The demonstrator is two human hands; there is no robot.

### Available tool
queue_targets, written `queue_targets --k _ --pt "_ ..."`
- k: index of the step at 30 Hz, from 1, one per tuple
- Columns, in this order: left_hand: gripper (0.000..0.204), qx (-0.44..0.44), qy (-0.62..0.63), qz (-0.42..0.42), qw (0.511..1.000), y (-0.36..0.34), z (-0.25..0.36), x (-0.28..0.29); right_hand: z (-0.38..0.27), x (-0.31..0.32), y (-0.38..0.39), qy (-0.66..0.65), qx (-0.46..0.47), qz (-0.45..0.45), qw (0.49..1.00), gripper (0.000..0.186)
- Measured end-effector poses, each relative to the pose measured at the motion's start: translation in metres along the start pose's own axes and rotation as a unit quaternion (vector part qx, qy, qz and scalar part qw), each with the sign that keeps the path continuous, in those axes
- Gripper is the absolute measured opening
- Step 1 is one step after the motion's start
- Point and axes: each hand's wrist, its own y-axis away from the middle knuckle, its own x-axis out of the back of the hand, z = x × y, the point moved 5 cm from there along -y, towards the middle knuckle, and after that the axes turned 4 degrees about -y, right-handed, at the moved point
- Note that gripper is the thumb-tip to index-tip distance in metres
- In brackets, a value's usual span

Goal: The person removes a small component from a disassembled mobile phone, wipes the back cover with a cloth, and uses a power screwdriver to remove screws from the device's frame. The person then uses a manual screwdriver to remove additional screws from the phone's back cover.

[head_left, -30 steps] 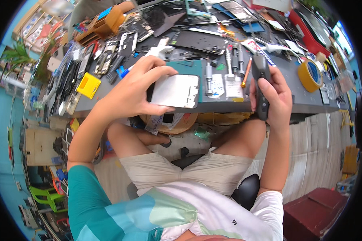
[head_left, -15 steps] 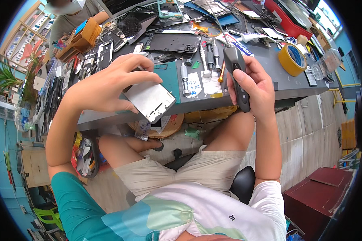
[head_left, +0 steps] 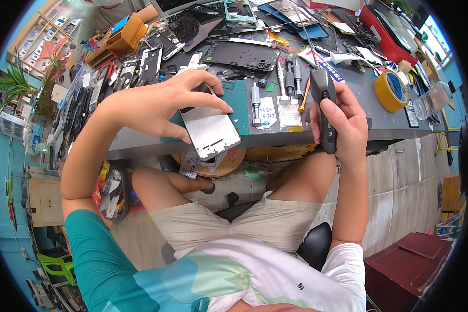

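Two grips mid-frame: my left hand [head_left: 158, 104] edge-pinches phone screen [head_left: 210, 130], likely sparing its face; right hand [head_left: 350, 125] clasps black handheld tool [head_left: 323, 86].

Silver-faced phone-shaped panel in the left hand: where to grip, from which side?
Probably the near end of the panel, coming from the near side, fingers pinching its two long edges. It is flat and thin, and that end sticks out uncovered while the left hand spans the farther part.
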Motion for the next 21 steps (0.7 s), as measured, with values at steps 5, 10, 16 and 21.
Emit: queue_targets --k 5,10,16,21 --pt "0.096 -0.010 -0.010 0.029 0.999 0.004 0.004 -0.003 0.001 0.004 0.000 0.004 -0.001 0.004 1.000 0.033" --pt "0.102 -0.018 -0.080 0.087 0.993 0.011 0.013 -0.012 0.003 0.004 0.001 0.012 0.014 0.010 1.000 0.036" --pt "0.090 -0.021 -0.101 0.229 0.968 0.032 0.023 -0.038 0.008 0.006 0.001 0.048 0.016 -0.008 0.999 0.048" --pt "0.080 -0.021 -0.103 0.347 0.932 0.041 0.033 -0.054 0.003 0.004 0.001 0.025 -0.009 0.022 0.999 0.038"
